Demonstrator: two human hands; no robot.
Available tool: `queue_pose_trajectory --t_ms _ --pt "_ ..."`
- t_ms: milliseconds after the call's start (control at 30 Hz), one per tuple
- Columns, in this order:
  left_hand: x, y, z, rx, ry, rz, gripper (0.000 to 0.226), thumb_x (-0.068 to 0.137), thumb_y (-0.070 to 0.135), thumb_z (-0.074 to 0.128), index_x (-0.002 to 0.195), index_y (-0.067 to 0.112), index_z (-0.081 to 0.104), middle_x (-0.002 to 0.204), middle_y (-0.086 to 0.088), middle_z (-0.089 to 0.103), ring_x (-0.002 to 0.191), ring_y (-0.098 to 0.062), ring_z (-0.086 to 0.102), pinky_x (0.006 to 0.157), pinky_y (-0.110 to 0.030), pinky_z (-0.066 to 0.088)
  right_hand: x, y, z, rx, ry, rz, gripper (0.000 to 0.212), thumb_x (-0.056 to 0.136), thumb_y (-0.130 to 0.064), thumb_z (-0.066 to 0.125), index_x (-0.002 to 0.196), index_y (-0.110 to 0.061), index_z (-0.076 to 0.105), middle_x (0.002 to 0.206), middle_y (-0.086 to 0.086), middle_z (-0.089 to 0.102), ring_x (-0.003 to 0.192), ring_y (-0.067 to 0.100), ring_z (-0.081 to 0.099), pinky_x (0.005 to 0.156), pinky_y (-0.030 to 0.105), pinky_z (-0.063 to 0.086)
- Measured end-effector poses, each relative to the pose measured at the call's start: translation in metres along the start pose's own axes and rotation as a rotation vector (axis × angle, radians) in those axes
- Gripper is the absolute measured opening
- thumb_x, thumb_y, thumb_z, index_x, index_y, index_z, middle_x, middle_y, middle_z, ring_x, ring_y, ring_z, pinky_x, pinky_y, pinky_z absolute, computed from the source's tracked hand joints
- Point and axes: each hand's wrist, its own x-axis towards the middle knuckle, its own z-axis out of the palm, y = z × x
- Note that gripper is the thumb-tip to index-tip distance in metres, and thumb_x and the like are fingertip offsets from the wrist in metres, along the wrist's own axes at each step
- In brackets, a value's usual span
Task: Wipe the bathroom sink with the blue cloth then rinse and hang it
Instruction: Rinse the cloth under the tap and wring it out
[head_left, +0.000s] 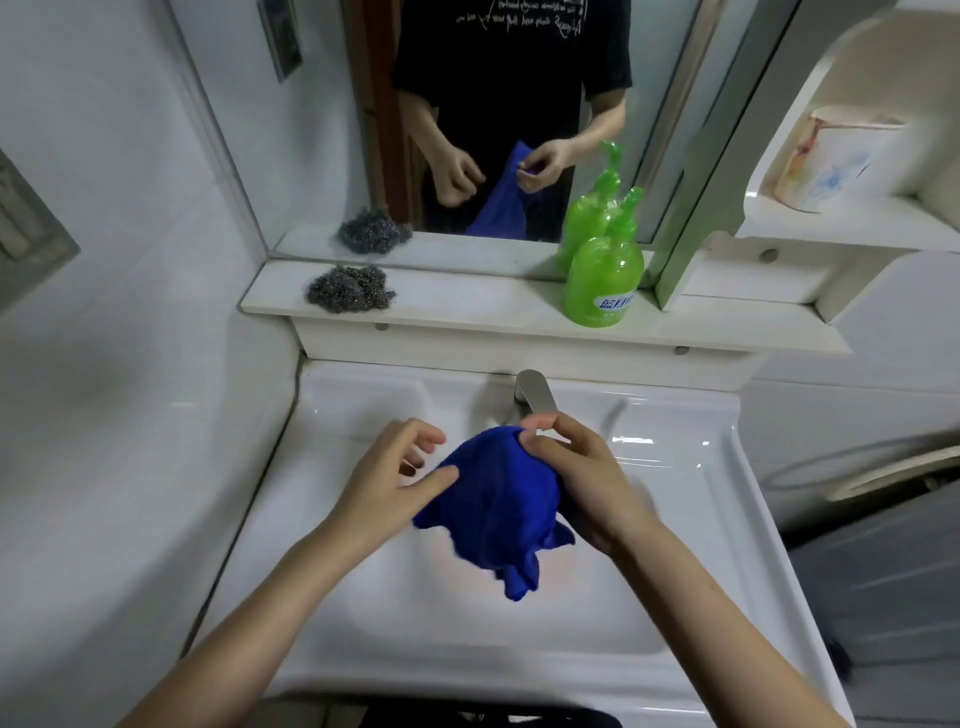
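**Cloth (493, 499) bunched over the sink, one hand pinching**

The right hand (582, 478) has the only real grip: thumb and fingertips nip the top of the cloth, just in front of the faucet (535, 392). The rest hangs below that pinch in loose folds, above the sink (727, 519) basin and not touching it. The left hand (387, 478) is spread and relaxed, its thumb at the cloth's left edge, holding nothing. To my eye the cloth is being sorted out. It would go best if the left hand caught a hanging corner, so both hands could flatten it into a pad over the basin.
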Motion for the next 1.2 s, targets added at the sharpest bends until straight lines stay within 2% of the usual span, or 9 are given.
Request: queue_pose_trajectory --t_ms 67,167,267,367,500,633,867,1067,1200 --pt "-0.013 0.028 0.005 -0.190 -0.082 0.083 0.023 0.075 0.037 0.073 0.093 0.034 0.059 0.092 0.015 0.061 0.083 -0.007 0.059 0.072 -0.012 0.046 0.004 0.000 0.010 -0.010 0.039 -0.024 0.005 0.094 -0.008 0.062 0.092 -0.012 0.063 0.081 0.015 0.065 0.064 0.021 0.059 0.055 0.026 0.048" --pt "-0.031 0.045 0.025 -0.020 -0.180 0.156 0.045 0.063 0.046 0.078 0.096 0.038 0.047 0.102 0.017 0.050 0.094 -0.007 0.054 0.077 -0.015 0.045 0.009 0.002 0.016 -0.005 0.100 -0.057 0.008 0.095 -0.005 0.059 0.089 -0.010 0.060 0.074 0.014 0.061 0.056 0.018 0.057 0.051 0.025 0.047" --pt "-0.028 0.044 0.037 0.072 -0.037 0.176 0.035 0.076 0.021 0.075 0.097 0.031 0.050 0.104 0.013 0.051 0.092 -0.003 0.056 0.076 -0.016 0.046 0.010 0.005 0.010 0.085 0.116 -0.056 0.001 0.095 -0.007 0.061 0.094 -0.007 0.061 0.076 0.013 0.060 0.062 0.020 0.058 0.056 0.027 0.050" --pt "-0.012 0.042 0.033 -0.057 0.060 0.112 0.022 0.088 0.003 0.064 0.093 0.024 0.065 0.088 0.016 0.068 0.081 -0.003 0.064 0.073 -0.015 0.046 0.007 0.006 0.000 0.200 0.027 -0.056 0.035 0.085 -0.015 0.074 0.117 -0.005 0.062 0.092 0.016 0.067 0.080 0.026 0.065 0.066 0.028 0.054" --pt "0.004 0.050 0.028 -0.138 0.034 0.097 0.016 0.093 0.010 0.062 0.091 0.025 0.068 0.086 0.013 0.071 0.086 -0.008 0.066 0.077 -0.020 0.050 0.001 0.016 -0.003 -0.153 -0.052 -0.192 0.085 0.070 -0.002 0.082 0.140 -0.036 0.048 0.107 0.017 0.070 0.082 0.020 0.068 0.066 0.029 0.055" --pt "0.019 0.050 0.005 -0.124 0.070 0.137 0.017 0.095 0.011 0.058 0.090 0.024 0.068 0.087 0.013 0.071 0.085 -0.003 0.064 0.076 -0.012 0.047 0.000 0.009 -0.010 -0.324 -0.063 -0.374 0.068 0.092 0.005 0.060 0.144 -0.037 0.043 0.088 0.026 0.066 0.079 0.019 0.061 0.077 0.032 0.056" --pt "0.043 0.052 -0.055 -0.062 0.074 0.090 0.017 0.088 0.019 0.072 0.083 0.035 0.076 0.084 0.023 0.075 0.082 0.007 0.067 0.074 -0.013 0.051 0.002 0.002 -0.037 -0.660 -0.107 -0.305 0.005 0.091 -0.021 0.071 0.094 -0.018 0.069 0.074 0.002 0.066 0.070 0.011 0.056 0.065 0.019 0.045" --pt "0.043 0.034 -0.069 -0.085 0.136 0.050 0.018 0.088 0.025 0.072 0.082 0.041 0.077 0.086 0.019 0.076 0.084 0.003 0.069 0.074 -0.016 0.052 0.014 0.029 -0.067 -1.164 -0.144 -0.202 0.016 0.089 -0.020 0.068 0.076 -0.012 0.062 0.058 -0.008 0.050 0.053 0.005 0.043 0.051 0.017 0.032" --pt "0.042 0.015 -0.075 -0.116 0.191 -0.018 0.019 0.088 0.025 0.072 0.081 0.042 0.077 0.085 0.015 0.077 0.083 -0.004 0.071 0.078 -0.030 0.054 0.017 0.036 -0.074 -1.078 -0.017 -0.202 0.034 0.095 -0.024 0.061 0.063 -0.018 0.051 0.053 -0.009 0.048 0.052 0.007 0.040 0.049 0.016 0.032"
